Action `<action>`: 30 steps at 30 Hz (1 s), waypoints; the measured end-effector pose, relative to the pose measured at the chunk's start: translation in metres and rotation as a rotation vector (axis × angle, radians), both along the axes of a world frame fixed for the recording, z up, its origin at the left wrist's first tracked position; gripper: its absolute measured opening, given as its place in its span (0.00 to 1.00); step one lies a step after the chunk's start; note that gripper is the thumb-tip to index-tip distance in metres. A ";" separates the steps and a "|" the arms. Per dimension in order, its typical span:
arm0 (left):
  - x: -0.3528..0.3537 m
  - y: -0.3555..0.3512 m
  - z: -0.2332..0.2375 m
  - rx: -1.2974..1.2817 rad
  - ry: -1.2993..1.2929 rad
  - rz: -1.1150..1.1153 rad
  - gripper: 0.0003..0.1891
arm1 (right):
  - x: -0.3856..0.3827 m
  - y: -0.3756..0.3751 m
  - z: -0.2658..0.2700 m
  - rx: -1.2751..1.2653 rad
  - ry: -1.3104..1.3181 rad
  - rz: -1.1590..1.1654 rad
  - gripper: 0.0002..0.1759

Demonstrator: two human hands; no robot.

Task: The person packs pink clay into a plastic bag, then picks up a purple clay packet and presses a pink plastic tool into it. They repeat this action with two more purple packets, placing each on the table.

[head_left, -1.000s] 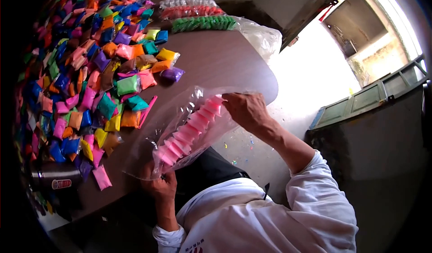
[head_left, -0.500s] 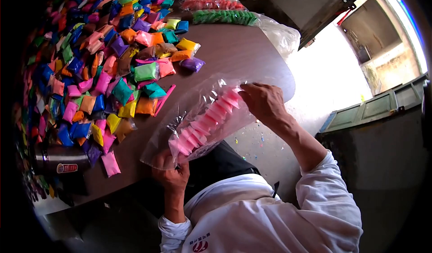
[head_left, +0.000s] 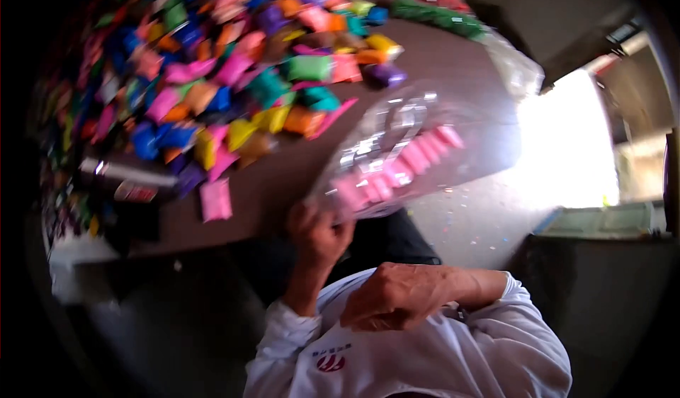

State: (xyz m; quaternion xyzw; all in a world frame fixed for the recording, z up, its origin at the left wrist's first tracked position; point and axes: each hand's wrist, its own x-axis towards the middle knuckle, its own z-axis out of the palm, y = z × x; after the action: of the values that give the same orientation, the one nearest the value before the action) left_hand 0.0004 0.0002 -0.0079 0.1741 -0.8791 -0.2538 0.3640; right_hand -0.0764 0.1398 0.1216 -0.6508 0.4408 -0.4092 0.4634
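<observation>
My left hand [head_left: 319, 235] grips the near end of a clear plastic bag [head_left: 397, 150] that holds a row of pink packets [head_left: 400, 168]; the bag slants up and away over the table edge. My right hand [head_left: 397, 295] is off the bag and rests against my chest, fingers curled with nothing seen in them. A single pink packet [head_left: 215, 198] lies on the brown table [head_left: 283, 178] to the left of my left hand. The picture is blurred by head motion.
A wide heap of small coloured packets [head_left: 212, 65] covers the table's left and far side. A filled bag of green packets [head_left: 439, 17] lies at the far edge. A dark cylindrical tool [head_left: 127, 182] lies at the near left. Bright floor shows on the right.
My right hand has let go of the bag's far end and dropped to my chest. The left hand still holds the bag. The view has swung down and left.
</observation>
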 end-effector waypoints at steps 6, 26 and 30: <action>0.006 0.000 0.019 -0.022 0.039 0.028 0.08 | 0.061 -0.095 -0.020 -0.348 0.909 -0.434 0.08; 0.007 0.002 -0.055 -0.218 0.006 -0.067 0.08 | 0.053 -0.232 -0.095 -0.131 0.868 -0.578 0.13; 0.009 -0.001 0.012 -0.178 0.073 -0.110 0.06 | 0.066 -0.200 -0.076 -0.421 0.723 -0.575 0.11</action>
State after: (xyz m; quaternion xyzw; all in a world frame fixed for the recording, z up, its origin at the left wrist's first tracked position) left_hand 0.0094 -0.0006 0.0036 0.0833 -0.8926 -0.2003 0.3952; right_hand -0.0104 -0.0604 0.0452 -0.6826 0.6422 -0.3486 0.0085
